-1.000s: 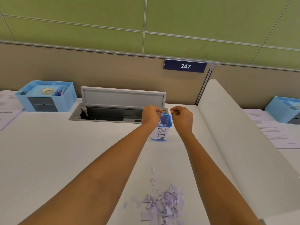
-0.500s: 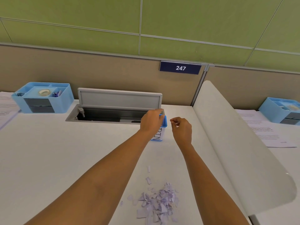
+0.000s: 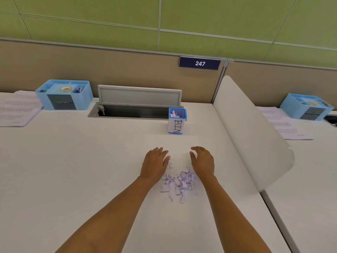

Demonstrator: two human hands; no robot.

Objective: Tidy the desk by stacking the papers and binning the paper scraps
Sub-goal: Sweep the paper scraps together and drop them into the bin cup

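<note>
Currently, left grip (image 3: 155, 165) and right grip (image 3: 202, 162), fingers loosely spread and holding nothing, flank the paper scraps (image 3: 179, 181) on the desk (image 3: 73, 161); the bin (image 3: 175, 125) stands farther back.

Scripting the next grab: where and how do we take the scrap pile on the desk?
Take the scrap pile at its dense middle, cupping inward from both sides: left hand from the pile's left edge, right hand from its right. It is a low, loose heap lying flat on the desk, so a one-sided pinch would probably lift only a few pieces.
</note>
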